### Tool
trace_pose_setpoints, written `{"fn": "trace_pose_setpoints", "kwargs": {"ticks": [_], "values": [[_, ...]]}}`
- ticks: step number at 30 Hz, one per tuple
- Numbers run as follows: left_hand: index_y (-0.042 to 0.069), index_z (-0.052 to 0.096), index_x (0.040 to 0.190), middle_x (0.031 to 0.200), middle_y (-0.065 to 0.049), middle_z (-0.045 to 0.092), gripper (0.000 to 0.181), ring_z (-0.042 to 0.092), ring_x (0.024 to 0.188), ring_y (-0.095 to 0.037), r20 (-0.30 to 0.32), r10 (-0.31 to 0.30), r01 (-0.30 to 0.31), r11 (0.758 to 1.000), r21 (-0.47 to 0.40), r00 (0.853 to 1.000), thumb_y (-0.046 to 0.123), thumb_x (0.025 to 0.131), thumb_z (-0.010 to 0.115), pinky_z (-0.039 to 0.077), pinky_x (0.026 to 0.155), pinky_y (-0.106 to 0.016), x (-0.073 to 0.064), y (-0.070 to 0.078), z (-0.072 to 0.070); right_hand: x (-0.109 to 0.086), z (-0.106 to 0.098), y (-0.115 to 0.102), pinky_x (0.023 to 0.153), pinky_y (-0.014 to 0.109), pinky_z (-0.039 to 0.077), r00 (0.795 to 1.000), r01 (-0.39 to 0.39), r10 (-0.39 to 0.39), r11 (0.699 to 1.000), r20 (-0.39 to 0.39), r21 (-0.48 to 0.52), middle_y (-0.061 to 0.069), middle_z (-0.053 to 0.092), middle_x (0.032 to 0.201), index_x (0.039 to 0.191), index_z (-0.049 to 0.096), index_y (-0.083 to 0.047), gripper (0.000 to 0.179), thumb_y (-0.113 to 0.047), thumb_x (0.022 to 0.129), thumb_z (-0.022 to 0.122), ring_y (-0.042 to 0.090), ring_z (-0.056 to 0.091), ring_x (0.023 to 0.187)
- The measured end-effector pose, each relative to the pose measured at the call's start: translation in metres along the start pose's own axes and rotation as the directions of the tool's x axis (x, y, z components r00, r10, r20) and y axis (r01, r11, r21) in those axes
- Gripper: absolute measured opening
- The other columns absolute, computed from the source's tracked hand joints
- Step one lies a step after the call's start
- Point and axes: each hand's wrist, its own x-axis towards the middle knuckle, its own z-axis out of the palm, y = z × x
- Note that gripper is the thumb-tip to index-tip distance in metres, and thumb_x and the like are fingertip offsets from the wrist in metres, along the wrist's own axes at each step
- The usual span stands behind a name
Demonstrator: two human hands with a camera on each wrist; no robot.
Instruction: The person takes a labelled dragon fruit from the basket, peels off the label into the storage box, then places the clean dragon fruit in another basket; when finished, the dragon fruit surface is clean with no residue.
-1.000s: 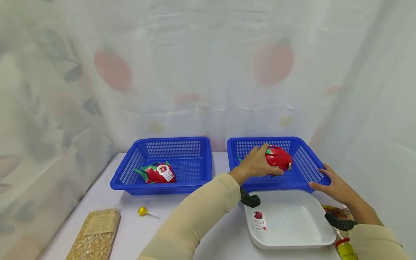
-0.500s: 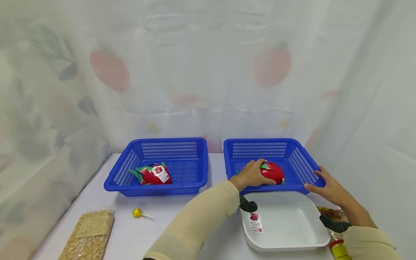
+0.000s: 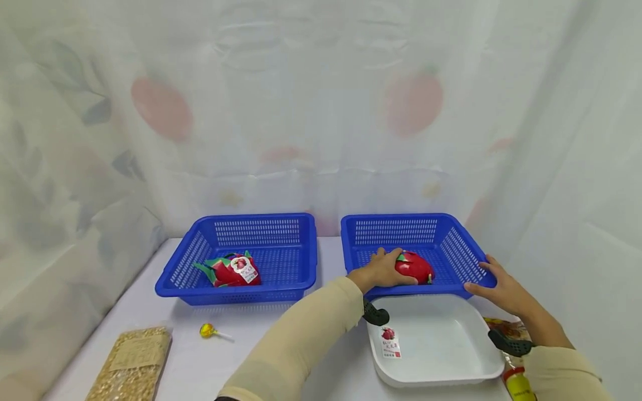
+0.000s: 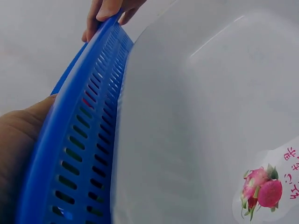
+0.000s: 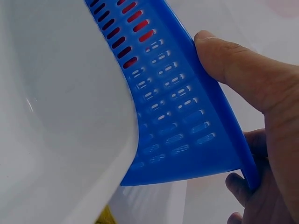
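In the head view, a red dragon fruit (image 3: 414, 268) with green tips lies low in the right blue basket (image 3: 396, 218). My left hand (image 3: 381, 271) reaches over the basket's front rim, thumb and fingers around the fruit's left end. Its palm hides part of the fruit. My right hand (image 3: 506, 289) grips the basket's right rim near the front corner. The right wrist view has the thumb (image 5: 224, 58) on the rim and fingertips (image 5: 238, 186) below it. Red shows through the basket slots there.
A white tub (image 3: 436, 340) with a dragon fruit label stands before the right basket. The left blue basket (image 3: 288, 264) holds another dragon fruit (image 3: 233, 271). A lollipop (image 3: 208, 331), a bag of grains (image 3: 132, 362) and a yellow-labelled package (image 3: 519, 384) lie nearer.
My left hand has lowered the dragon fruit from above the right basket's rim down into the basket. My right hand stays on the rim. The head view has shifted slightly.
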Motion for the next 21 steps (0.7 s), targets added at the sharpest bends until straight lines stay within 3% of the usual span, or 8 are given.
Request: {"fn": "trace_pose_setpoints", "kwargs": {"ticks": [7, 12, 15, 21], "values": [[0.028, 0.052, 0.14, 0.137, -0.01, 0.036, 0.073, 0.034, 0.126, -0.029, -0.09, 0.019, -0.009, 0.994, 0.113, 0.996, 0.059, 0.077, 0.072, 0.05, 0.085, -0.046, -0.01, 0.003, -0.004, 0.001, -0.002, -0.001, 0.082, 0.067, 0.041, 1.0, -0.013, 0.013, 1.0, 0.007, -0.004, 0.044, 0.011, 0.143, 0.146, 0.003, 0.014, 0.102, -0.043, 0.088, 0.064, 0.066, 0.036, 0.114], [0.028, 0.054, 0.137, 0.126, -0.009, 0.043, 0.068, 0.045, 0.113, -0.025, -0.126, 0.01, 0.004, 0.993, 0.115, 0.992, 0.056, 0.078, 0.073, 0.052, 0.078, -0.039, -0.017, 0.005, -0.005, 0.001, -0.002, -0.001, 0.082, 0.068, 0.04, 1.0, -0.01, 0.01, 1.0, 0.006, -0.005, 0.044, 0.01, 0.143, 0.147, 0.003, 0.014, 0.102, -0.043, 0.088, 0.064, 0.066, 0.035, 0.114], [0.027, 0.051, 0.141, 0.122, -0.005, 0.051, 0.067, 0.049, 0.109, -0.022, -0.104, 0.014, -0.003, 0.995, 0.1, 0.994, 0.049, 0.081, 0.074, 0.051, 0.079, -0.037, -0.019, 0.007, -0.006, 0.002, -0.002, -0.001, 0.082, 0.069, 0.04, 1.0, -0.007, 0.007, 1.0, 0.007, -0.004, 0.044, 0.01, 0.144, 0.147, 0.003, 0.014, 0.102, -0.044, 0.088, 0.064, 0.066, 0.035, 0.114], [0.027, 0.043, 0.147, 0.133, 0.002, 0.055, 0.066, 0.051, 0.116, -0.017, -0.006, 0.094, -0.093, 0.994, 0.061, 0.996, 0.037, 0.087, 0.071, 0.046, 0.091, -0.034, -0.014, 0.004, -0.007, 0.001, -0.001, -0.001, 0.082, 0.069, 0.039, 1.0, -0.013, 0.013, 1.0, 0.008, -0.005, 0.044, 0.01, 0.143, 0.147, 0.003, 0.014, 0.102, -0.043, 0.088, 0.064, 0.066, 0.033, 0.115]]}}
